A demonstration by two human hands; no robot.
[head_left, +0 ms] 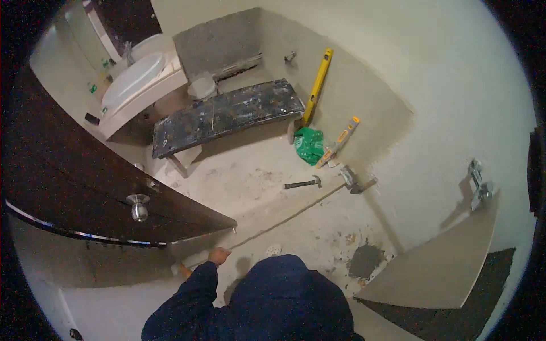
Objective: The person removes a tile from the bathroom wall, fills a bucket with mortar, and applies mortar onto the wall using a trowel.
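Note:
My left hand (pixel 219 256) is low at the doorway, beside a long straight groove or edge across the floor (pixel 284 219). Its fingers look curled, but anything in them is too small to make out. A tan object (pixel 185 270), unclear in shape, shows just left of it, partly behind my dark sleeve. My right hand is out of sight behind my body. A claw hammer (pixel 301 183) lies on the floor ahead, near a grey metal object (pixel 350 179) at the wall.
Dark door (pixel 85 170) at left; washbasin (pixel 133 79) beyond. A stained board (pixel 227 118) on supports, a white bucket (pixel 202 86), two yellow levels (pixel 318 85) and green bag (pixel 309 145) stand farther in. Large tile (pixel 426 267) at right; grey patch (pixel 365 260) on floor.

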